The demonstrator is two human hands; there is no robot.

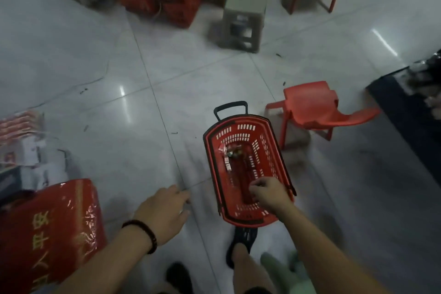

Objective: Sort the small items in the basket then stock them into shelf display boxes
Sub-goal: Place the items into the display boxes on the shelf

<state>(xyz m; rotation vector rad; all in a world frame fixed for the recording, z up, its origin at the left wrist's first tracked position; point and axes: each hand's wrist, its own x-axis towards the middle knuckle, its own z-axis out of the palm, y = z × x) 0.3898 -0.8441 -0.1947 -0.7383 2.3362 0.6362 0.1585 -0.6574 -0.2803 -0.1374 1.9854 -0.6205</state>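
Since the floor [191,74] is glossy tile, the basket [266,150] on it could skid or tip under a careless pull. The left hand [164,210] hangs spread beside it; the right hand [268,194] curls over its near end, whether gripping anything I cannot tell. The items [228,154], loose at the far end, might spill.

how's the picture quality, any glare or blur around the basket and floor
Head view: dim; light streaks glare on the glossy floor; motion blur smears the grey stool and the edges; the small items in the red basket are too soft to identify.
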